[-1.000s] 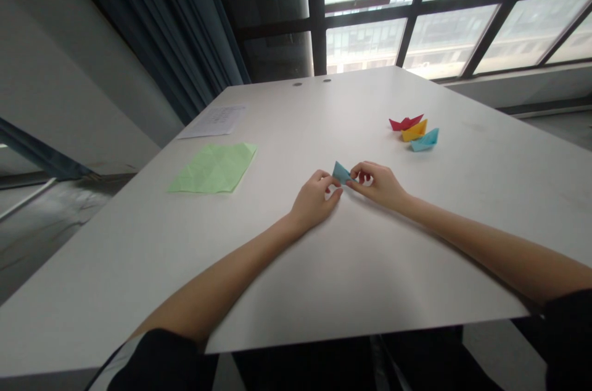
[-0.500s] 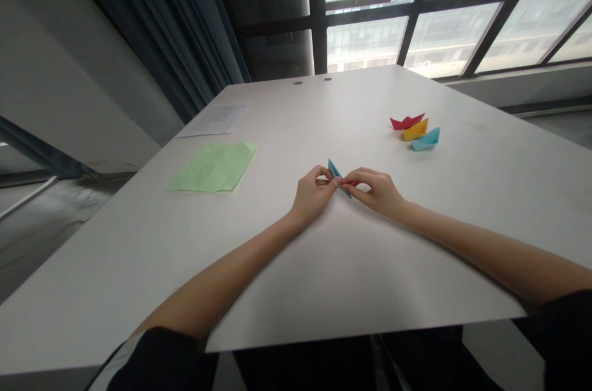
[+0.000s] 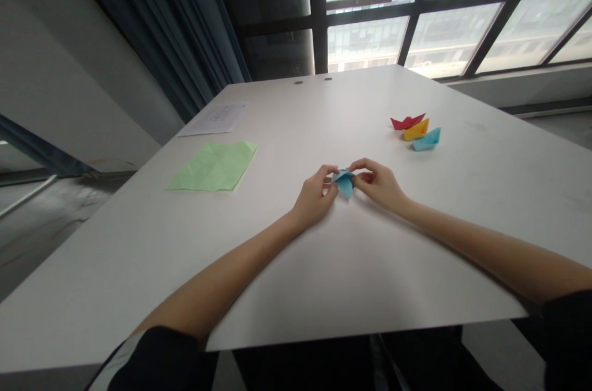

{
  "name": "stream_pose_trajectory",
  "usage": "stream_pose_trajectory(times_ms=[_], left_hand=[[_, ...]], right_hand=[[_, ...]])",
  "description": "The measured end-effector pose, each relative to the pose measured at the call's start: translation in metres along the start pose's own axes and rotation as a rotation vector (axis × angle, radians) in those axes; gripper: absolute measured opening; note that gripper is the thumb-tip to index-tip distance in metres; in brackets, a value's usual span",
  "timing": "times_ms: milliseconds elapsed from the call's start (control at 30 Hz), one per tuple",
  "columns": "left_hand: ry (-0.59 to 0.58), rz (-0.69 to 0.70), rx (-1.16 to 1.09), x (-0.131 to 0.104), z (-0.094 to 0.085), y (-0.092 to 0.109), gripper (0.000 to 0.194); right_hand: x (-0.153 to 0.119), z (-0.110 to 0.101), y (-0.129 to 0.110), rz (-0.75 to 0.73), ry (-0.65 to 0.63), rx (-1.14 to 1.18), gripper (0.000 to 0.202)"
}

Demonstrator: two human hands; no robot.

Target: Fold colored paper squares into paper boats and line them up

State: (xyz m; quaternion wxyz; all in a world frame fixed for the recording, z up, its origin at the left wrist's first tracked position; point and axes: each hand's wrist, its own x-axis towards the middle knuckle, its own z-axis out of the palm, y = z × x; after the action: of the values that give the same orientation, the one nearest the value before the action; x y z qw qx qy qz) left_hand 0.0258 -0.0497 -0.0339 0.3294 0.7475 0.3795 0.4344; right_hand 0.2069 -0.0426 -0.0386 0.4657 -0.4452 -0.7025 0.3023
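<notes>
A small folded piece of blue paper (image 3: 345, 183) is held between my two hands, a little above the middle of the white table (image 3: 296, 280). My left hand (image 3: 317, 193) pinches its left side between thumb and fingers. On its right side, the fingertips of my right hand (image 3: 378, 183) grip the paper near the top. The paper's folds are spread, with one flap pointing down toward me.
Three folded paper boats, red (image 3: 407, 123), yellow (image 3: 417, 130) and blue (image 3: 426, 140), stand close together at the right. A creased green sheet (image 3: 215, 167) lies at the left. Behind it is a white printed sheet (image 3: 215, 119). Windows and a curtain are beyond the table.
The blue paper was a narrow, slanted shape and now shows wider, opened folds. My hands have moved slightly apart, and my right hand has shifted a little away from me.
</notes>
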Motion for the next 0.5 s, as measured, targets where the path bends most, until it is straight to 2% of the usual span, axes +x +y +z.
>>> stream_pose_trajectory(times_ms=[133, 267, 367, 500], left_hand=[[0.004, -0.019, 0.043, 0.002, -0.001, -0.006, 0.025], [0.013, -0.021, 0.101, 0.005, -0.004, -0.016, 0.028], [-0.042, -0.001, 0.214, 0.006, -0.007, -0.020, 0.029], [-0.167, 0.101, 0.421, 0.005, -0.011, -0.018, 0.028]], right_hand=[[0.004, -0.003, 0.008, -0.004, -0.093, -0.015, 0.014], [0.006, -0.011, 0.010, -0.173, -0.214, -0.184, 0.016], [0.006, -0.016, 0.011, -0.319, -0.296, -0.370, 0.020], [0.006, -0.019, 0.013, -0.415, -0.354, -0.452, 0.021]])
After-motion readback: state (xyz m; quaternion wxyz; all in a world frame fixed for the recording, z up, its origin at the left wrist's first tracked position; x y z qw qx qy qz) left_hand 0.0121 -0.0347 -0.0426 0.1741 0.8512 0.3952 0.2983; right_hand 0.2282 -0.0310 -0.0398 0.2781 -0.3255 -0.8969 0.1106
